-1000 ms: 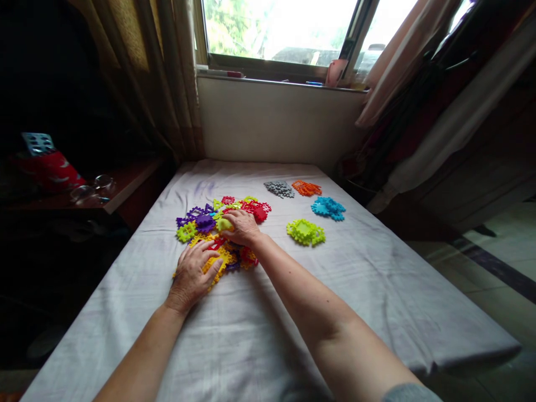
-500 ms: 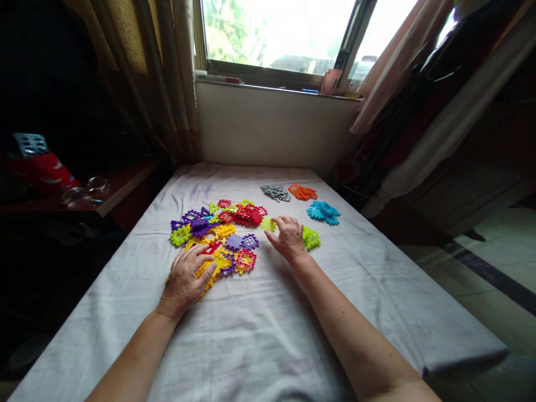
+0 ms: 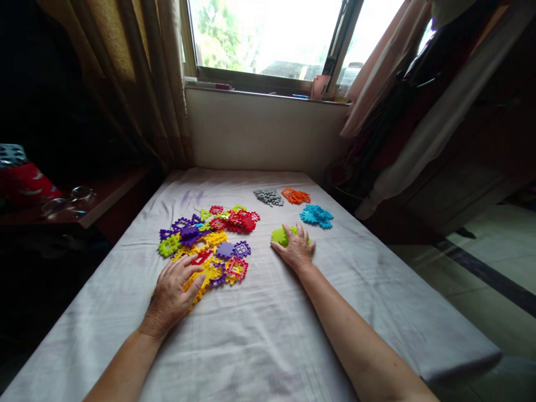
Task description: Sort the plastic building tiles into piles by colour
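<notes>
My left hand (image 3: 172, 290) rests with fingers spread over yellow interlocking plastic tiles (image 3: 205, 277) at the near side of a mixed pile. It partly covers them. My right hand (image 3: 296, 249) has a lime green tile (image 3: 279, 237) between its thumb and fingers, low over the table. More lime green pieces lie under and behind these fingers, partly hidden. Close by in the mixed pile are purple tiles (image 3: 190, 234), red tiles (image 3: 243, 222) and a red square frame (image 3: 237, 269).
Blue pieces (image 3: 317, 216), orange pieces (image 3: 296, 195) and grey pieces (image 3: 268, 197) lie in separate heaps toward the far right. A pale cloth covers the table (image 3: 259, 340). Left of it, a dark side table (image 3: 113, 195) carries glasses (image 3: 69, 204) and a red container (image 3: 27, 184).
My right hand has moved right with the lime green tile, from beside the red tiles to the lime green pieces. My left hand stays on the yellow tiles. The view has shifted slightly.
</notes>
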`<action>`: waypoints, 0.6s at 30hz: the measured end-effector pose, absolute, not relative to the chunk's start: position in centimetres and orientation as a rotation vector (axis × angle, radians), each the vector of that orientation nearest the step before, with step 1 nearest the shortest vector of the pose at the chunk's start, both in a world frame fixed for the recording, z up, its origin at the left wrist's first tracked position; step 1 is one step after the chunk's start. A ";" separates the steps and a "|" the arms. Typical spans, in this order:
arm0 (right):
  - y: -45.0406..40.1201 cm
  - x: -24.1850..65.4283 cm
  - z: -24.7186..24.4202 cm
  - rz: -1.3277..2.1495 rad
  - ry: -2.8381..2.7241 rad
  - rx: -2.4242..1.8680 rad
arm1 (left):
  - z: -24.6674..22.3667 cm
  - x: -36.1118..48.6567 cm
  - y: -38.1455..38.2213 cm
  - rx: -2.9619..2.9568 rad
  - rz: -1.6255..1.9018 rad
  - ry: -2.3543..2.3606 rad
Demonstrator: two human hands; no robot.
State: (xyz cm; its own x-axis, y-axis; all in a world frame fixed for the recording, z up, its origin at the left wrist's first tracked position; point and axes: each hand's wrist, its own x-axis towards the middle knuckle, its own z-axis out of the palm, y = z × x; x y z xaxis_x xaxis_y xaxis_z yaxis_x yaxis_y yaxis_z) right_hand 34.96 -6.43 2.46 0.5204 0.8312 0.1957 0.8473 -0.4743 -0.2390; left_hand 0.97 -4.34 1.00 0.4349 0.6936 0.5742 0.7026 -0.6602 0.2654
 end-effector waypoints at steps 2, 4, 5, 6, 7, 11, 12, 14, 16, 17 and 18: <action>-5.0 35.3 2.3 -0.053 -1.417 -2.425 | 1.0 1.0 -4.4 -2.646 -1.043 -1.296; -3.4 35.7 2.1 -0.037 -1.433 -2.391 | 1.0 0.9 -4.4 -2.644 -1.045 -1.290; -2.6 35.8 2.0 -0.032 -1.436 -2.378 | 0.9 0.9 -4.5 -2.645 -1.047 -1.287; -1.7 36.0 1.9 -0.031 -1.436 -2.369 | 0.9 0.9 -4.5 -2.648 -1.047 -1.282; -0.7 36.2 1.9 -0.031 -1.433 -2.363 | 0.8 0.8 -4.5 -2.649 -1.047 -1.282; 2.5 36.7 1.7 -0.038 -1.400 -2.369 | 0.8 0.9 -4.5 -2.639 -1.038 -1.307; 3.1 36.8 1.6 -0.045 -1.385 -2.372 | 0.8 0.9 -4.5 -2.639 -1.031 -1.312; 3.8 36.9 1.4 -0.072 -1.354 -2.374 | 0.9 1.0 -4.5 -2.646 -1.004 -1.318; 4.0 36.9 1.3 -0.119 -1.337 -2.373 | 0.9 1.1 -4.6 -2.647 -0.974 -1.327; 3.9 36.8 1.2 -0.150 -1.338 -2.370 | 0.9 1.1 -4.7 -2.644 -0.961 -1.330; 3.7 36.6 1.2 -0.186 -1.349 -2.360 | 0.9 1.1 -4.7 -2.640 -0.948 -1.332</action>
